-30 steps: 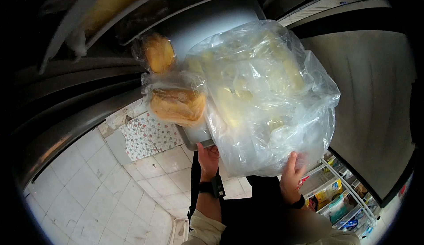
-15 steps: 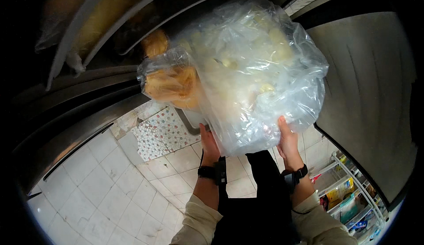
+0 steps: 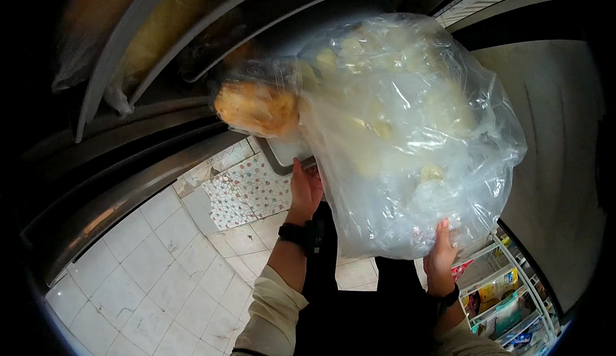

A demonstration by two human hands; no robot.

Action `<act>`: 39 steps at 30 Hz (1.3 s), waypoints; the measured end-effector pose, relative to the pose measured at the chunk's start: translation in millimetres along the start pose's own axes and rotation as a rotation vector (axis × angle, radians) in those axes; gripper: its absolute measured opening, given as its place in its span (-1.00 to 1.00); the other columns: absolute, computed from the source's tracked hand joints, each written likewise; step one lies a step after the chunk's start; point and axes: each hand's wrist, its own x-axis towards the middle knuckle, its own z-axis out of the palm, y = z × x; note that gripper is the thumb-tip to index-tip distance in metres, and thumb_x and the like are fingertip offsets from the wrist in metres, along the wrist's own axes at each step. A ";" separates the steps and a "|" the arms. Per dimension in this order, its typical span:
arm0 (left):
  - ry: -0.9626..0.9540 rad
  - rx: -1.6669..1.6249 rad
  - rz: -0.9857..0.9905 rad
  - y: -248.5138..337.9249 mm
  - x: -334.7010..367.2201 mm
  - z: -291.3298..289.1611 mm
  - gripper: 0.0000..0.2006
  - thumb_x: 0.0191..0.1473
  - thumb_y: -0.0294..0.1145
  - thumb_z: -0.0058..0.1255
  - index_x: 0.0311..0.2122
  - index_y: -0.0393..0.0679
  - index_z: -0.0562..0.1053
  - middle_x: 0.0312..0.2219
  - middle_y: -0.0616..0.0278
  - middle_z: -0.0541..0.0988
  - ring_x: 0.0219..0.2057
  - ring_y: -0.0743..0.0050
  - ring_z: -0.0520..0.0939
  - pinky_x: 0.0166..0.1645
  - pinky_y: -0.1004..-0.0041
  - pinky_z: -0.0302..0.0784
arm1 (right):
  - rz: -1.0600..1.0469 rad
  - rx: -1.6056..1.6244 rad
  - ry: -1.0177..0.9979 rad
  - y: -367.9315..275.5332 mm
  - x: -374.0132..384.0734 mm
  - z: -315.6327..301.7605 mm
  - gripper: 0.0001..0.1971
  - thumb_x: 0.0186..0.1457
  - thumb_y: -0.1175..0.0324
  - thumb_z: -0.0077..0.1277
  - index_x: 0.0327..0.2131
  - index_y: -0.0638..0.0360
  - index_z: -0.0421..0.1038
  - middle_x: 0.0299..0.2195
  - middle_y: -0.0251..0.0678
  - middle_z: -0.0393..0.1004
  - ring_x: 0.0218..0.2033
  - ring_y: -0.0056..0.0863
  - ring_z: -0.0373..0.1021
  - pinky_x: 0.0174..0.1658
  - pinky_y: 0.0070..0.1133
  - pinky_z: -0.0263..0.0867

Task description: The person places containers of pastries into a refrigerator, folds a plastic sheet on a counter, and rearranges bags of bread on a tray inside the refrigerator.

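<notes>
A large clear plastic bag (image 3: 410, 144) of pale yellowish pieces rests on a grey metal tray (image 3: 280, 165). The tray shows only at its left corner; the bag covers the rest. On the tray's left end lies a smaller clear bag with an orange-brown food (image 3: 256, 109) inside. My left hand (image 3: 305, 188) is closed on the tray's near edge, thumb upward. My right hand (image 3: 441, 258) grips the near right edge of the large bag, thumb on the plastic; its other fingers are mostly hidden beneath.
Dark curved shelves (image 3: 212, 58) holding bagged goods stand at upper left. A broad grey door panel (image 3: 545, 163) is at right. A white wire rack (image 3: 507, 285) with colourful packages sits at lower right. Below are white floor tiles (image 3: 147, 260) and a patterned mosaic patch (image 3: 247, 189).
The tray and bags have shifted right, and their right side has come closer to me. My right hand has moved right and nearer; my left hand has stayed almost in place.
</notes>
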 end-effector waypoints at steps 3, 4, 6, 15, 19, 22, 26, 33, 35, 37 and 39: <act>0.077 -0.036 -0.030 12.0 14.3 9.4 -0.51 0.20 0.00 -0.48 -0.01 -0.21 0.21 -0.19 0.11 0.44 -0.13 0.30 0.42 0.04 0.31 0.30 | -0.001 -0.006 0.030 -0.6 -5.7 -5.4 -0.56 0.13 0.29 -0.10 0.05 0.21 0.09 -0.09 -0.28 0.27 -0.11 -0.46 0.28 -0.09 -0.47 0.29; 0.087 -0.036 -0.060 18.1 18.8 15.3 -0.51 0.19 0.01 -0.47 -0.02 -0.21 0.22 -0.20 0.11 0.44 -0.14 0.30 0.42 0.03 0.30 0.29 | -0.029 0.001 0.036 4.9 -3.2 -12.1 -0.56 0.13 0.29 -0.10 0.05 0.20 0.09 -0.09 -0.28 0.27 -0.11 -0.46 0.28 -0.09 -0.48 0.29; 0.101 -0.047 -0.096 29.9 28.7 23.9 -0.52 0.19 0.01 -0.47 -0.03 -0.21 0.22 -0.23 0.11 0.43 -0.16 0.29 0.42 0.03 0.29 0.28 | -0.044 0.002 0.031 7.8 -2.3 -15.7 -0.57 0.13 0.30 -0.10 0.04 0.20 0.10 -0.09 -0.29 0.27 -0.12 -0.46 0.28 -0.09 -0.48 0.29; -0.057 0.153 -0.067 107.1 81.7 55.1 -0.48 0.15 0.09 -0.42 -0.06 -0.18 0.24 -0.24 0.10 0.43 -0.17 0.28 0.42 0.00 0.27 0.28 | 0.076 0.048 -0.064 0.9 11.3 -6.9 -0.59 0.13 0.31 -0.11 0.03 0.21 0.11 -0.11 -0.30 0.28 -0.10 -0.50 0.27 -0.07 -0.48 0.27; -0.015 0.642 -0.185 149.3 72.5 70.5 -0.53 0.15 0.05 -0.38 -0.07 -0.14 0.29 -0.26 0.15 0.47 -0.21 0.37 0.46 -0.08 0.36 0.36 | 0.102 0.011 -0.106 6.6 27.7 3.6 -0.58 0.13 0.29 -0.09 0.03 0.19 0.10 -0.10 -0.29 0.26 -0.09 -0.51 0.24 -0.04 -0.48 0.24; 0.116 1.112 -0.210 177.9 59.2 92.3 -0.58 0.16 -0.03 -0.36 -0.10 -0.16 0.31 -0.33 0.18 0.51 -0.31 0.43 0.51 -0.18 0.44 0.42 | -0.008 0.013 -0.121 24.9 43.3 8.3 -0.58 0.13 0.30 -0.09 0.03 0.18 0.10 -0.10 -0.29 0.26 -0.11 -0.50 0.25 -0.07 -0.49 0.27; 0.161 0.977 0.324 224.3 65.3 103.3 -0.71 0.17 -0.25 -0.32 -0.11 -0.21 0.31 -0.27 0.15 0.49 -0.29 0.48 0.52 -0.19 0.51 0.44 | 0.025 0.015 -0.139 37.5 56.8 4.2 -0.59 0.12 0.33 -0.09 0.03 0.18 0.10 -0.12 -0.29 0.26 -0.14 -0.49 0.27 -0.10 -0.49 0.30; 0.359 1.715 0.652 246.7 173.3 110.9 -0.64 0.15 -0.28 -0.24 -0.01 -0.27 0.27 -0.04 0.07 0.35 -0.05 0.30 0.38 0.03 0.45 0.24 | 0.048 0.051 -0.152 19.3 49.3 18.0 -0.64 0.10 0.34 -0.04 -0.08 0.27 0.15 -0.24 -0.33 0.30 -0.25 -0.56 0.28 -0.20 -0.58 0.30; 0.445 2.260 0.696 252.6 205.7 96.3 -0.60 0.15 -0.25 -0.21 0.03 -0.28 0.25 -0.01 0.06 0.32 -0.01 0.26 0.34 0.07 0.43 0.19 | 0.035 0.029 -0.176 23.9 51.0 12.3 -0.66 0.12 0.35 -0.08 -0.05 0.20 0.16 -0.23 -0.33 0.30 -0.23 -0.54 0.29 -0.17 -0.52 0.32; 0.226 2.387 0.879 245.8 216.6 96.9 -0.54 0.15 -0.16 -0.23 0.07 -0.22 0.20 0.04 0.07 0.26 0.04 0.22 0.29 0.10 0.38 0.15 | 0.035 -0.030 -0.181 32.0 57.7 -0.4 -0.68 0.13 0.35 -0.10 -0.05 0.17 0.17 -0.24 -0.34 0.30 -0.23 -0.54 0.29 -0.17 -0.51 0.32; -0.073 2.131 1.005 245.2 190.4 125.6 -0.51 0.15 -0.06 -0.28 0.11 -0.14 0.17 0.08 0.09 0.20 0.05 0.20 0.26 0.10 0.33 0.15 | 0.063 -0.113 -0.180 42.5 60.6 -14.6 -0.70 0.13 0.35 -0.09 -0.07 0.17 0.19 -0.27 -0.36 0.31 -0.26 -0.57 0.29 -0.19 -0.53 0.32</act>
